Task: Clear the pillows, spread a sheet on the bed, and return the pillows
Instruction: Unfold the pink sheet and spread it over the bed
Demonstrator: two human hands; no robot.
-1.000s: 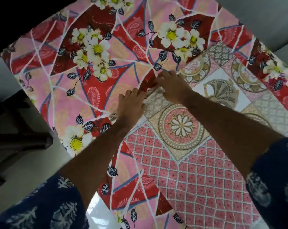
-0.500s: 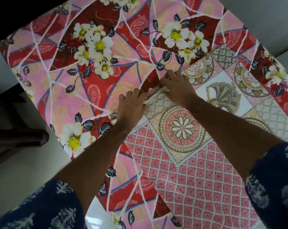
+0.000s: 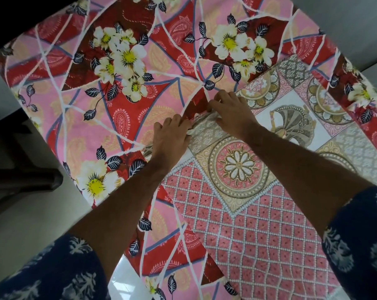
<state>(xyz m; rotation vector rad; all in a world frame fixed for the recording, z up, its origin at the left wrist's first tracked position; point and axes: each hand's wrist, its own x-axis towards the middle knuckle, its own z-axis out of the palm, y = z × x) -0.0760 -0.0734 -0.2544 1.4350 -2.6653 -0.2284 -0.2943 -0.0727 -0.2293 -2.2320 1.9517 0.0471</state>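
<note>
A thin cotton floral sheet (image 3: 122, 118), pink and red with white-and-yellow flowers, dark leaves and pale crossing lines, covers the left and far part of the bed. To the right and near lies a second sheet (image 3: 256, 230) of flat printed cloth with a pink lattice, round medallions and a fan motif; its far-left edge meets the floral sheet in a bunched, wrinkled fold at the centre. The left hand (image 3: 170, 139) lies knuckles up on that fold, fingers curled down into the cloth, pinching its edge. The right hand (image 3: 233, 111), just to the right and farther, has its fingers bent over the same rumpled edge, gripping it. The fingertips of both hands are buried in the folds, so the exact hold is hard to make out. Dark blue sleeves (image 3: 53, 273) with pale leaf prints are cut off at the near corners. Dark furniture (image 3: 16, 169) at the left stays in shadow and is unclear.
</note>
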